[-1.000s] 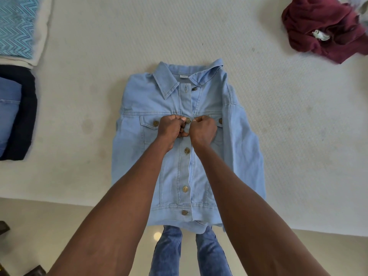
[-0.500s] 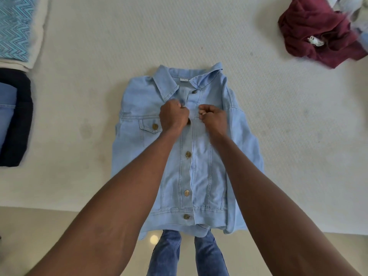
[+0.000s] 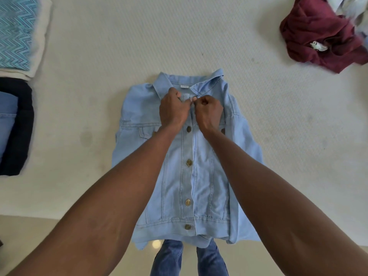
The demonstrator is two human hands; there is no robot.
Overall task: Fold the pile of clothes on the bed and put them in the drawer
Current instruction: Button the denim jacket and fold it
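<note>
A light blue denim jacket (image 3: 201, 176) lies flat and face up on the white bed (image 3: 139, 42), its hem hanging over the near edge. Brass buttons run down its front. My left hand (image 3: 173, 109) and my right hand (image 3: 209, 111) meet just below the collar, fingers pinched on the two front edges of the jacket at the top button. A heap of unfolded clothes, mostly a maroon garment (image 3: 318, 30), lies at the far right corner.
Folded clothes sit along the left edge: a teal zigzag piece on a cream one (image 3: 18, 32), and a blue denim piece on a dark one (image 3: 20, 124). My legs in blue jeans (image 3: 169, 257) stand on the pale floor below the bed edge.
Both hands moved up the jacket's front, from the chest-pocket button to the button just under the collar. The lower buttons now show fastened.
</note>
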